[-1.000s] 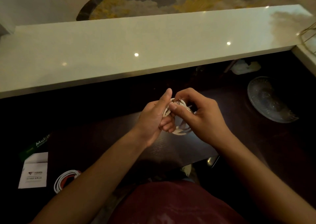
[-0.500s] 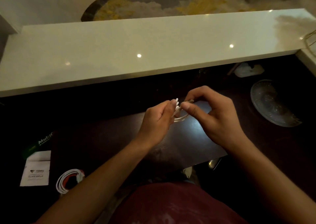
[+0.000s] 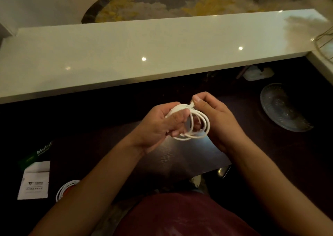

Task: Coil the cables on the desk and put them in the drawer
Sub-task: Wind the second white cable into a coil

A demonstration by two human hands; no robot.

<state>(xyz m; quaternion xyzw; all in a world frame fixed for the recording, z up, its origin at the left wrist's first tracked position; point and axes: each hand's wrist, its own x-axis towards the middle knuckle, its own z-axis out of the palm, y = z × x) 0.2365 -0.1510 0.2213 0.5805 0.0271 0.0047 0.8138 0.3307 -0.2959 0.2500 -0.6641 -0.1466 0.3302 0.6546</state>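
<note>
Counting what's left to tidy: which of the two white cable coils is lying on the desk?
The coil with red at lower left; the plain white cable is held up by both hands.

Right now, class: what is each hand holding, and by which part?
Both hold the white cable: the left hand grips the bunched coil; the right hand pinches its end at the top.

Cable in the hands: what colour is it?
White, plain; the cable shows best in the head view, looped between both hands.

The left forearm point(image 3: 100, 178) hides most of the second coiled cable point(image 3: 62, 190); beside it, the white card point(image 3: 34, 180) has print too small to read.
</note>
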